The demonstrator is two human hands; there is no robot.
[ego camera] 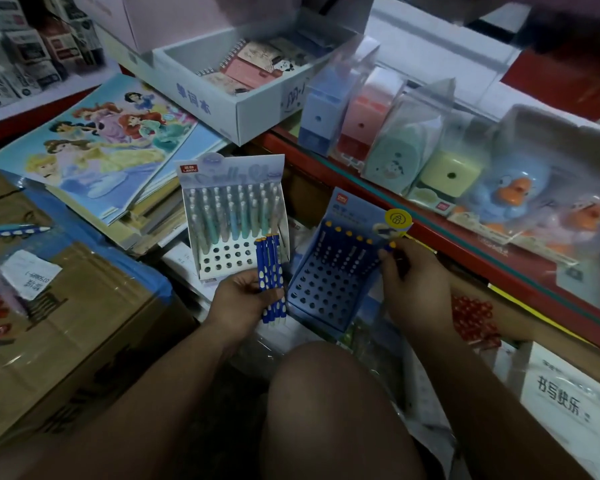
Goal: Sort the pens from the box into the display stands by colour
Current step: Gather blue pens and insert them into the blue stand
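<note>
A: Holding what, and where?

B: Gripping a bunch of dark blue pens (269,278) in the left hand (239,299), fingers curled round the lower half, caps up and tips down, low between the white display stand (222,263) and the blue display stand (326,289). Pinching a single blue pen (392,247) near its yellow cap with the right hand (413,285), at the right end of the blue stand's back row.

A: Seated in a hole yet?

B: Cannot tell, with the lower end hidden behind the fingers. Next to it, though, a line of seated pens (349,237) with yellow caps up.

A: Likely to go wrong how?

B: Probably by missing the hole: working half blind at the very edge of a stand tilted back on loose clutter. Pushing down hard there could rock or tip it and shake out the back row.

A: And the bunch?

B: Looks loosely fanned, so easy to let one slide out through the bottom and lose it among the wrappers below.

A: Colour mix-ups?

B: Possible. Just beside the bunch, the white stand full of pastel pens (236,216) with open holes in front — an easy wrong target. Also worth remembering: a stray blue pen (14,232) lying apart on the cardboard box (84,323), and red pens (475,317) packed just right of the working hand.
</note>
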